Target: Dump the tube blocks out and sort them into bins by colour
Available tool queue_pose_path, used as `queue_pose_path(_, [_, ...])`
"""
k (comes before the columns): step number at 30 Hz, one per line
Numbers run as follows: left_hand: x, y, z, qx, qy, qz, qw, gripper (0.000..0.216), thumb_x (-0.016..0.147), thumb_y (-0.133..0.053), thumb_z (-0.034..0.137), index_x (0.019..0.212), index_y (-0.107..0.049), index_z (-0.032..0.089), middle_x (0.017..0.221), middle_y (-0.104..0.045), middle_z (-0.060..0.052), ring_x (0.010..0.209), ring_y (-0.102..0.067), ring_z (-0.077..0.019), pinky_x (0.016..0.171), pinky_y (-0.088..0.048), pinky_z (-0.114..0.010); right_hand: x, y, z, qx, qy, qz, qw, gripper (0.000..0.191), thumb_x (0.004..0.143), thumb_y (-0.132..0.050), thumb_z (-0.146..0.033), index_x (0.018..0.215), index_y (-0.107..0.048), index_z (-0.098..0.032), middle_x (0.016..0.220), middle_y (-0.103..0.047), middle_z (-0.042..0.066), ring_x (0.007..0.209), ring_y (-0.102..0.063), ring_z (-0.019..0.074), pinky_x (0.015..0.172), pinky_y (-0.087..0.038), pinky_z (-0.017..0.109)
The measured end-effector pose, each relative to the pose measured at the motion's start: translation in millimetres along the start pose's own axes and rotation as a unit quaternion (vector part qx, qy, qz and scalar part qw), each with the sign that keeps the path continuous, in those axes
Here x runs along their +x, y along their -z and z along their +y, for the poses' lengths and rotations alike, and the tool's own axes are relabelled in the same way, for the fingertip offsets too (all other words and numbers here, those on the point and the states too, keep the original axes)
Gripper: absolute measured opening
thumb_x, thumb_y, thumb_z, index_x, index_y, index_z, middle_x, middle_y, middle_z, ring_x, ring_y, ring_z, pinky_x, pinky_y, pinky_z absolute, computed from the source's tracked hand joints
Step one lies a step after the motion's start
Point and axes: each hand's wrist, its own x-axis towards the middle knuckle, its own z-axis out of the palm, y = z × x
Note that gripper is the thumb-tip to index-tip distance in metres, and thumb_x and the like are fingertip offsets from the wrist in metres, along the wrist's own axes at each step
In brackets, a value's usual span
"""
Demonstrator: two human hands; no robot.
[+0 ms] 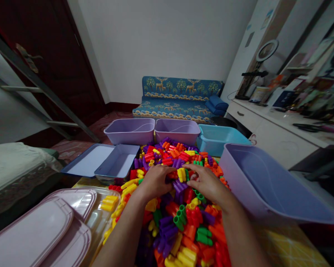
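Observation:
A big heap of plastic tube-shaped blocks (180,218) in red, orange, yellow, green and purple covers the table in front of me. My left hand (155,180) rests palm down on the heap, fingers curled over blocks; what they grip is hidden. My right hand (208,181) lies beside it, fingers bent, thumb and forefinger touching a yellow block (181,174) that stands between the two hands.
Around the heap stand two purple bins (130,130) (178,129) at the back, a blue bin (219,138), a large tilted purple bin (269,181) at right, a metal tin with open lid (111,163) at left, pink lids (44,226) near left. A sofa (180,98) sits behind.

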Motion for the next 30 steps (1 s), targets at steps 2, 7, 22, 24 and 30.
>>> queue_pose_path(2, [2,-3,2,0.015,0.014,0.011,1.0,0.053,0.064,-0.064,0.015,0.116,-0.068,0.027,0.098,-0.073,-0.005,0.091,-0.065,-0.0259,0.079,-0.046,-0.032,0,-2,-1,-0.002,0.0,0.007,1.0,0.058,0.069,-0.061,-0.007,0.125,-0.061,-0.023,0.09,-0.069,0.002,0.063,-0.058,0.0111,0.065,-0.045,0.024])
queue_pose_path(7, [6,-10,0,-0.007,0.033,0.039,0.999,0.036,0.071,-0.06,0.014,0.103,-0.071,0.025,0.095,-0.073,-0.004,0.091,-0.064,-0.022,0.078,-0.044,-0.028,0,-3,2,-0.047,0.02,0.028,0.998,0.057,0.068,-0.063,-0.008,0.123,-0.062,-0.024,0.093,-0.068,0.003,0.069,-0.059,0.0131,0.068,-0.044,0.026])
queue_pose_path(22, [9,-19,-10,-0.144,0.043,0.124,0.981,0.033,0.089,-0.049,0.017,0.118,-0.064,0.018,0.096,-0.071,-0.007,0.09,-0.065,-0.0202,0.078,-0.046,-0.027,4,-13,-1,-0.164,0.055,0.074,0.982,0.043,0.069,-0.075,-0.019,0.111,-0.069,-0.024,0.12,-0.058,0.008,0.114,-0.054,0.0245,0.1,-0.041,0.038])
queue_pose_path(24, [10,-21,-13,-0.145,0.027,0.157,0.977,0.035,0.085,-0.052,0.011,0.117,-0.065,0.019,0.109,-0.067,-0.008,0.098,-0.063,-0.0203,0.086,-0.047,-0.029,5,-13,-1,-0.157,0.063,0.076,0.983,0.032,0.073,-0.07,-0.017,0.105,-0.071,-0.023,0.112,-0.061,0.007,0.109,-0.056,0.0224,0.097,-0.043,0.035])
queue_pose_path(30, [10,-20,-17,-0.157,0.023,0.181,0.971,0.032,0.083,-0.056,0.009,0.111,-0.068,0.018,0.104,-0.066,-0.008,0.09,-0.063,-0.0181,0.082,-0.05,-0.03,5,1,1,-0.029,0.038,0.195,0.98,0.017,0.081,-0.059,-0.021,0.092,-0.072,-0.022,0.091,-0.07,0.004,0.084,-0.064,0.0187,0.08,-0.048,0.032])
